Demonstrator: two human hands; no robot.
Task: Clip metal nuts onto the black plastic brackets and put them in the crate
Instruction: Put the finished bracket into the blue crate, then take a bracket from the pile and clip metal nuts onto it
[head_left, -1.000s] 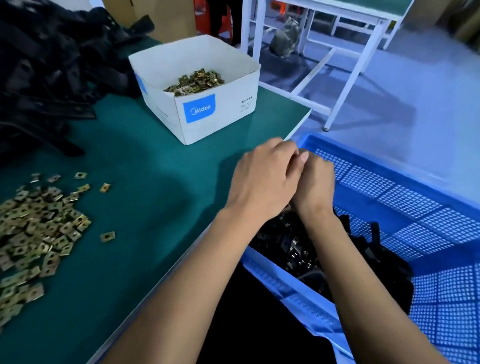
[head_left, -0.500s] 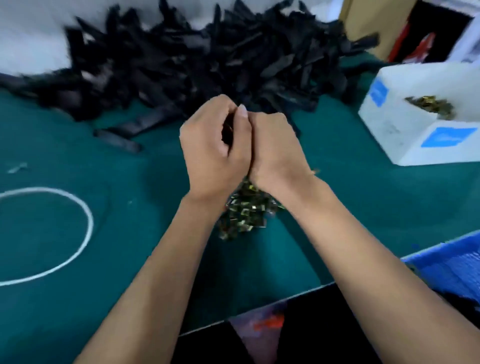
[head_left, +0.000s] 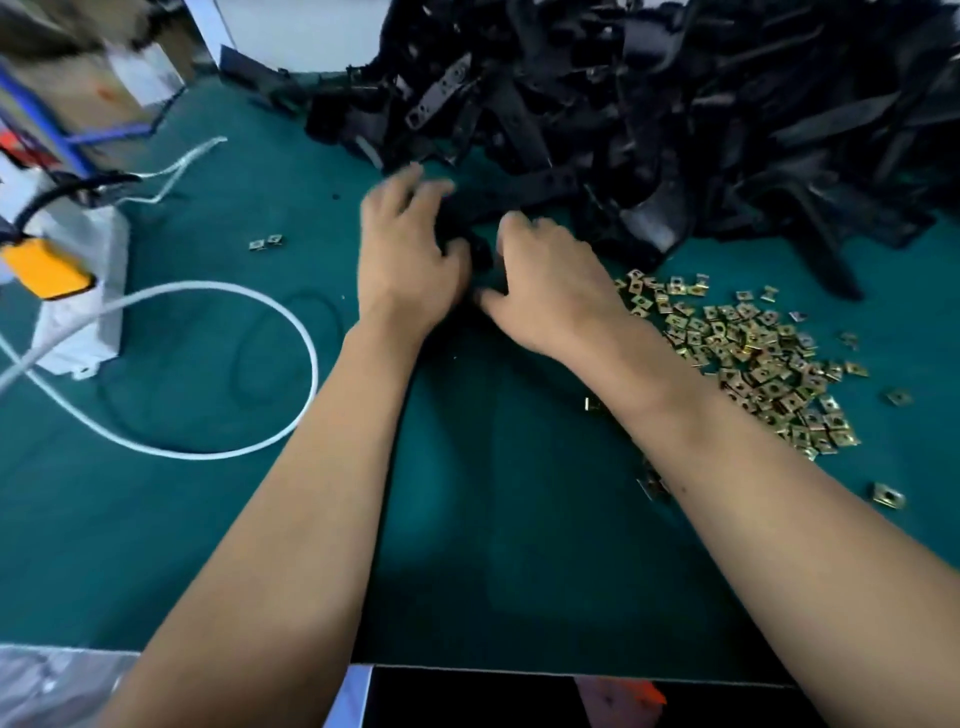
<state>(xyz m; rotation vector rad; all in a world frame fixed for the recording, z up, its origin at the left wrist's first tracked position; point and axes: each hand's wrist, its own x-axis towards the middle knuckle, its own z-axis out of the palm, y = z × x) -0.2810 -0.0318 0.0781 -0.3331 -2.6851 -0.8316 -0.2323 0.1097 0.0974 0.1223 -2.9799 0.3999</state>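
A black plastic bracket (head_left: 470, 218) lies on the green table mat (head_left: 519, 519) at the near edge of the big heap of black brackets (head_left: 675, 114), and both hands are on it. The left hand (head_left: 410, 249) lies palm down over its left end with fingers spread and bent at the knuckles; the blur hides whether they grip the bracket or only rest on it, so I cannot tell. The right hand (head_left: 550, 291) lies palm down just right of the left one, fingers reaching onto the dark plastic and thumb stretched toward the left wrist; its hold is likewise unclear. The heap fills the far right of the table.

Just beside the right wrist, a loose scatter of brass-coloured metal nuts (head_left: 753, 358) spreads across the mat, with a few strays nearer the table's front edge. Two more nuts (head_left: 266, 242) sit apart, to the left of the left hand.

Farther left, a white cable (head_left: 291, 322) loops over the mat, and a thin black cable (head_left: 244, 364) curls inside that loop. At the left edge stands a white device (head_left: 78, 291) with an orange part (head_left: 44, 270) on it.
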